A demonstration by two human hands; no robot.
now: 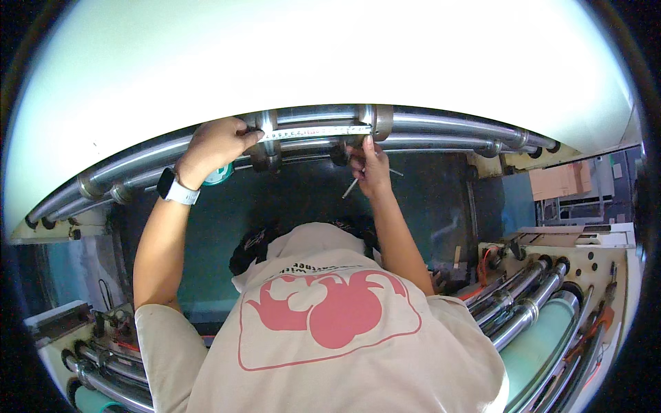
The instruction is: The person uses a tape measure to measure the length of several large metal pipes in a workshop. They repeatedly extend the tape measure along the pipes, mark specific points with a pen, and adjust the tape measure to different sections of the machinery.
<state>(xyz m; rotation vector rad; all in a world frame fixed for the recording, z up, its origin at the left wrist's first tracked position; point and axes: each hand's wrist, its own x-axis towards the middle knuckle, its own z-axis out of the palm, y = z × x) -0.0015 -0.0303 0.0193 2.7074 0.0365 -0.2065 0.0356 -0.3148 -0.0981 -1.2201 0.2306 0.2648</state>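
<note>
A white tape measure blade [317, 131] is drawn out along the upper of two shiny metal shafts [313, 113], between two collars. My left hand [219, 148] is closed on the blade beside the left collar [265, 148]. Under that hand shows a round teal and white part [219, 176], probably the tape's case. At the right collar [375, 124], my right hand [372, 167] pinches the blade's end with the thumb uppermost. A thin metal rod [351, 188] is also in that hand, sticking out on both sides of the fingers; its middle is hidden.
A large white machine cover [330, 55] overhangs the shafts. Smaller collars [492, 147] sit farther along them. Behind me at lower right are more rollers [516, 327], a pale green cylinder [544, 354] and orange-red cables [484, 265]. Cardboard [561, 180] lies beyond the machine's right end.
</note>
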